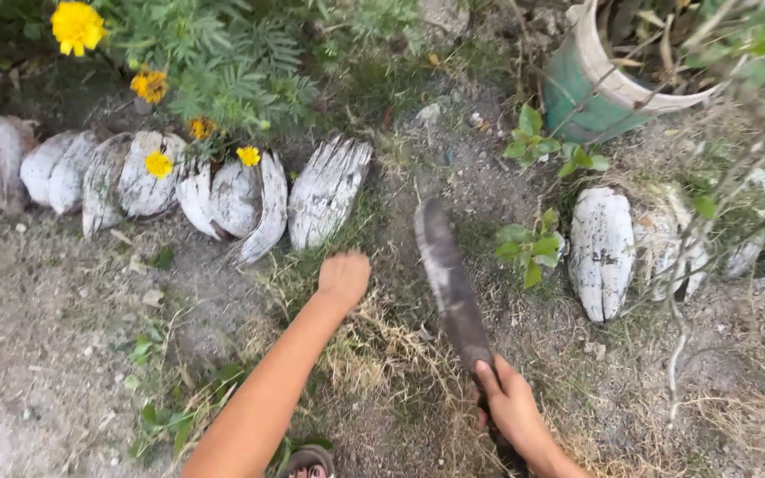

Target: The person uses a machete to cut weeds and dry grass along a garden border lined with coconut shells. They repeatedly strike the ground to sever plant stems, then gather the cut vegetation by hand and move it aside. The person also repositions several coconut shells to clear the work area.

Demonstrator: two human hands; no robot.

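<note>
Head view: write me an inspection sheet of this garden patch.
Surface: bare grey soil with patches of dry grass.
Job's things: long dark blade, held by its handle in the right hand, pointing away over the grass.
Grippers: left hand closed in a fist down in the grass; right hand wrapped on the blade's handle.
Clutter: small stones and green weeds.
Cables: nothing seen.
Surroundings: row of weathered white husks edging a bed of yellow marigolds; green and white pot at upper right; sandalled foot at the bottom edge.
</note>
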